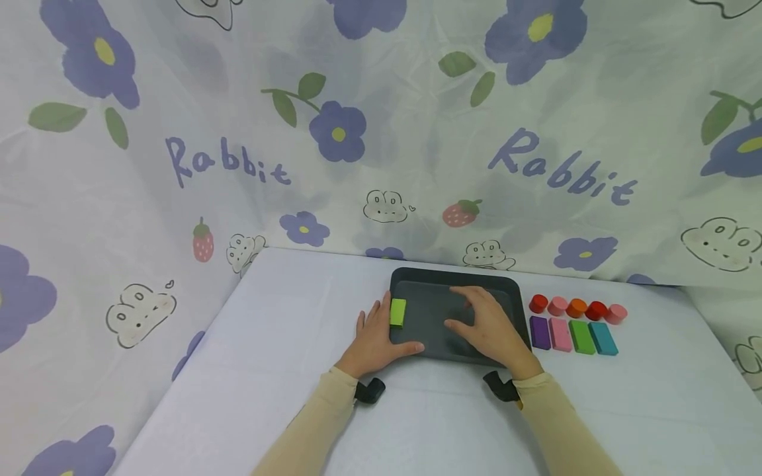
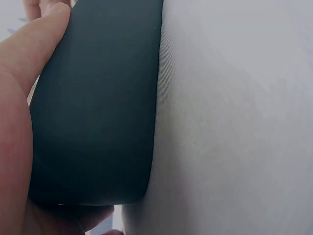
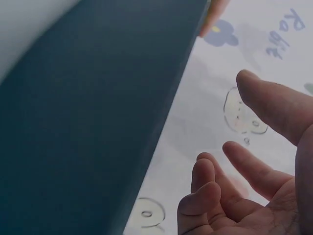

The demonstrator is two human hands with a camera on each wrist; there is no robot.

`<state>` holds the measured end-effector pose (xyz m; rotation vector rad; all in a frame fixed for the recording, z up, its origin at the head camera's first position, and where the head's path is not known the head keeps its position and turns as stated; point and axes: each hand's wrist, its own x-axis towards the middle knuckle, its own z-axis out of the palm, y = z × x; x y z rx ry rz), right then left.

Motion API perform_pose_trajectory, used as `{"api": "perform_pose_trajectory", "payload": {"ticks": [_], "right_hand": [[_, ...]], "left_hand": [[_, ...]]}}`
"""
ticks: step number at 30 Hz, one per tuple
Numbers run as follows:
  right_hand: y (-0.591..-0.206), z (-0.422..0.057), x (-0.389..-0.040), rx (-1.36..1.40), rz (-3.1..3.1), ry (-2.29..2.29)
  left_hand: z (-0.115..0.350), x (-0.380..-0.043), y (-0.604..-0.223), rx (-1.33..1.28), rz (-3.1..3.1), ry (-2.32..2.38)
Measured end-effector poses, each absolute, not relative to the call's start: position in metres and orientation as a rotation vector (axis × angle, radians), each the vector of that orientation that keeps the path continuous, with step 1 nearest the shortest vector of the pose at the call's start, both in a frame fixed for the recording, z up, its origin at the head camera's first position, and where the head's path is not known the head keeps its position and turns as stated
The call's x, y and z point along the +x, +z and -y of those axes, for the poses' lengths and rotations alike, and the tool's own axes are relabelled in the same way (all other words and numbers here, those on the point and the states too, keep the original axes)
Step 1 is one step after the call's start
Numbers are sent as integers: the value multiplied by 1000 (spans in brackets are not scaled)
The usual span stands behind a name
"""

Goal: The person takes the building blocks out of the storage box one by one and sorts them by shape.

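Observation:
A dark grey tray point(image 1: 455, 275) lies on the white table. Inside it, along the left wall, sits a yellow-green block point(image 1: 398, 313). At the tray's near left corner rests my left hand point(image 1: 375, 344), its fingers stretched along the left side and the thumb reaching over the front rim; the left wrist view shows the tray's outer wall point(image 2: 98, 107) close beside that thumb. My right hand point(image 1: 491, 330) hovers over the tray's right part with thumb and fingers spread and nothing between them. In the right wrist view its fingers point(image 3: 254, 169) are apart from the tray's dark surface point(image 3: 93, 117).
Right of the tray stands a row of short red, pink and orange cylinders point(image 1: 576, 307). Before them lies a row of blocks: purple point(image 1: 540, 332), pink point(image 1: 560, 334), green point(image 1: 582, 337) and blue point(image 1: 604, 338). A flower-printed curtain point(image 1: 381, 132) hangs behind the table.

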<state>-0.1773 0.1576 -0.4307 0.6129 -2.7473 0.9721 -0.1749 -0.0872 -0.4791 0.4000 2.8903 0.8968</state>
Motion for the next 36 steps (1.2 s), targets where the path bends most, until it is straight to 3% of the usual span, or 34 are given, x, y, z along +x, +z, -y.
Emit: {"api": "perform_pose_trajectory", "payload": {"ticks": [23, 36], "right_hand": [[-407, -120, -217, 703, 2796, 975], [-423, -101, -243, 847, 2987, 950]], "left_hand": [[86, -176, -477, 381, -2887, 884], [86, -175, -476, 401, -2889, 900]]}}
